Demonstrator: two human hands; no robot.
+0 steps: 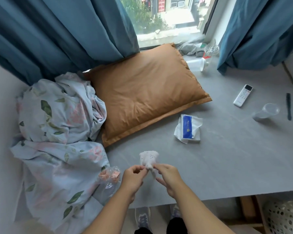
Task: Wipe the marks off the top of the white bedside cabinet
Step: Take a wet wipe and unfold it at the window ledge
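Note:
A crumpled white tissue (148, 158) is held up over the grey window ledge (227, 157), near its front edge. My left hand (134, 177) and my right hand (169, 176) both pinch the tissue's lower twisted end between fingertips. A blue and white pack of wipes (188, 128) lies on the ledge beyond my hands, with a sheet sticking out. No white bedside cabinet is in sight.
An orange pillow (145, 93) and a floral blanket (57, 132) fill the left side. A small plastic packet (109, 176) lies by my left hand. A white remote (243, 95), a clear cup (265, 112), a dark stick (288, 106) and a bottle (195, 64) sit at right. Blue curtains (57, 31) frame the window.

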